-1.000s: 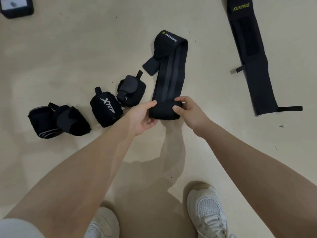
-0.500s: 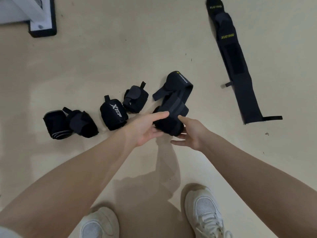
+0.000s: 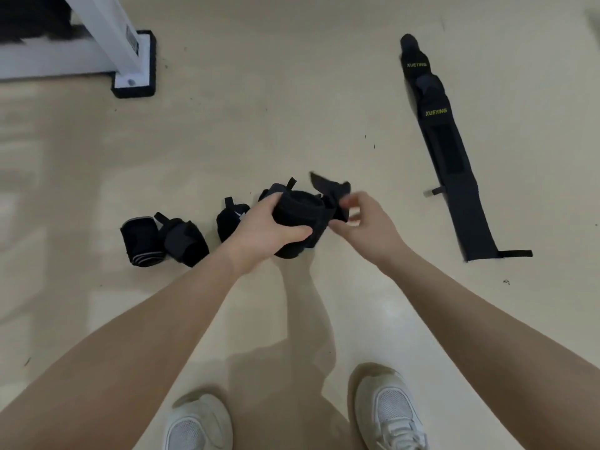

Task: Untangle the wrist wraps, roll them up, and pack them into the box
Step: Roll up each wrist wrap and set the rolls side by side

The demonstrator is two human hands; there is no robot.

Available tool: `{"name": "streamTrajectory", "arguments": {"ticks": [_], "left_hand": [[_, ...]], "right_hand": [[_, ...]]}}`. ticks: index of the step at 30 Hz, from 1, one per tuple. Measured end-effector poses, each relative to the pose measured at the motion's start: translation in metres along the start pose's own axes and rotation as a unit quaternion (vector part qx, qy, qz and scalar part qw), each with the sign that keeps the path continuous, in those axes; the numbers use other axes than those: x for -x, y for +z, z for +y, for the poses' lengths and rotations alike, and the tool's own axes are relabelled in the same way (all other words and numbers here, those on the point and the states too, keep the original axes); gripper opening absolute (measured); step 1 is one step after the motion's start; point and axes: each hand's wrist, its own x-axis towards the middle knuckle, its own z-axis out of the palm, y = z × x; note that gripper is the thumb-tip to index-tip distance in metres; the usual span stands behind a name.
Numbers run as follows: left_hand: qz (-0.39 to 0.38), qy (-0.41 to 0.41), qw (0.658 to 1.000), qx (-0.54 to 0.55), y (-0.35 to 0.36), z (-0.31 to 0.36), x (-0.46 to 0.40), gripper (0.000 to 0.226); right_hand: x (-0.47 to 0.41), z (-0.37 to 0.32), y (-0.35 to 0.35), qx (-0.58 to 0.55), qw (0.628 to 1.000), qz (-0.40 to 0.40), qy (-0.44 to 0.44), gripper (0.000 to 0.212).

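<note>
Left hand [image 3: 259, 230] is curled round the rolled wrist wrap [image 3: 297, 222] at frame centre, thumb across the front, fingers over the top. The roll looks lifted just above the floor [image 3: 292, 108], but contact is hard to judge. Right hand [image 3: 360, 222] is at the roll's right end, fingers bent onto the loose tail [image 3: 328, 188] that sticks up and back from the roll; motion blur there, so I cannot tell for sure whether it is a real pinch or just a touch. Left of the held roll, partly behind the left hand: one finished roll with white logo [image 3: 229, 222], and the top of another roll with a small tab [image 3: 285, 186] peeking behind the held one. Further left in mid frame, two more rolls touching each other: a plain black one [image 3: 185, 241] and one with grey stripes [image 3: 139, 240]. Right side of the frame, well apart from the hands: one unrolled wrap [image 3: 451, 157] lying flat and running diagonally, yellow XUEYING lettering near its upper end, thin loop at the lower end. Upper left: white frame leg with black foot pad [image 3: 134, 63]. Bottom of the frame: two white sneakers [image 3: 386, 414].
</note>
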Motion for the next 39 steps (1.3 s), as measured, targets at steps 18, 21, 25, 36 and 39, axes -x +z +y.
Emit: {"name": "streamTrajectory", "arguments": {"ticks": [18,21,25,36,39], "left_hand": [[0.026,-0.036,0.987,0.153,-0.028,0.014,0.017,0.051],[0.017,-0.032,0.985,0.167,-0.024,0.013,0.015,0.045],[-0.004,-0.054,0.962,0.267,-0.011,0.008,0.014,0.069],[-0.060,-0.108,0.956,0.266,-0.019,0.015,0.023,0.053],[-0.092,-0.103,0.959,0.248,-0.024,0.025,0.023,0.044]], "right_hand": [[-0.009,-0.060,0.010,-0.344,0.932,-0.070,0.093,0.039],[-0.004,-0.063,0.014,-0.362,0.926,-0.067,0.084,0.042],[-0.001,-0.069,0.023,-0.305,0.950,-0.025,0.061,0.038],[0.001,-0.051,0.008,-0.161,0.982,-0.083,-0.054,0.033],[0.002,-0.044,0.004,-0.226,0.966,-0.112,-0.051,0.024]]}}
